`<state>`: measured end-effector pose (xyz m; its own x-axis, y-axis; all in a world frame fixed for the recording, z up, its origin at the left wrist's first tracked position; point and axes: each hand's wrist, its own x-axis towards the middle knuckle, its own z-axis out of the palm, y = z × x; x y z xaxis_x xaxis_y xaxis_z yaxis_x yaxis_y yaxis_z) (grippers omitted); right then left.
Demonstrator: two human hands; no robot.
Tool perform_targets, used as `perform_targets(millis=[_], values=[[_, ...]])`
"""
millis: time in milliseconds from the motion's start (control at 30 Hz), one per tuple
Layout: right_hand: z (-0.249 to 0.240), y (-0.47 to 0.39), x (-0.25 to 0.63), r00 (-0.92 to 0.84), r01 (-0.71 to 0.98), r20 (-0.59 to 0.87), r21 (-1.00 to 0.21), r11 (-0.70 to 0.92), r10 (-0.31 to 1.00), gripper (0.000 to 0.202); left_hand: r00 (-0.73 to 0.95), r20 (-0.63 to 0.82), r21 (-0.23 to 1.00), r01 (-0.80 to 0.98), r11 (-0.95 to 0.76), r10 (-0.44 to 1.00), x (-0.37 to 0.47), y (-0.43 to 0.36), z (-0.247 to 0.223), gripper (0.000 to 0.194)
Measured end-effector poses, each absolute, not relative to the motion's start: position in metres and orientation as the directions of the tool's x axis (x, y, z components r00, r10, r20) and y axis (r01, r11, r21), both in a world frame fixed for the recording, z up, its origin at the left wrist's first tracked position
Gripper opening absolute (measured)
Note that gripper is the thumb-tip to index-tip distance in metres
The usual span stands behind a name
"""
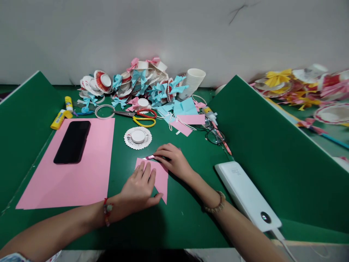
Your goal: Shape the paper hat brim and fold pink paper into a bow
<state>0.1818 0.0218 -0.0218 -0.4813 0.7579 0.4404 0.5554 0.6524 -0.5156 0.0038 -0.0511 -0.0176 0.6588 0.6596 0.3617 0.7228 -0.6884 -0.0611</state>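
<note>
Folded pink paper (161, 178) lies on the green table near its front middle. My left hand (140, 185) presses flat on it, fingers spread over its upper left part and thumb at its lower edge. Closed round a small shiny pink tool (149, 157), my right hand (171, 158) rests at the paper's top edge; the tool's tip points left. Just behind the hands sits a frilled white paper disc (137, 137) with a round raised centre.
Large pink sheets (95, 174) with a black phone (72, 142) lie left. Scissors (144, 118), tape ring (105, 111), glue sticks, decorated cups and bows fill the back. Glasses (215, 136) and a white power bank (248, 196) lie right, beside a green divider (272, 156).
</note>
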Motion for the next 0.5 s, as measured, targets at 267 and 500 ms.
perform_targets(millis=[267,500], values=[[-0.0227,0.0226,0.1800,-0.477,0.547,0.456,-0.515,0.660,0.751,0.014,0.657,0.353,-0.049,0.724,-0.688,0.666,0.0032,-0.0519,-0.0202,0.057],[-0.0232,0.0227,0.1788,-0.471,0.546,0.463,-0.515,0.661,0.751,0.014,0.657,0.364,-0.059,0.723,-0.688,0.660,0.0041,-0.0518,-0.0195,0.058]])
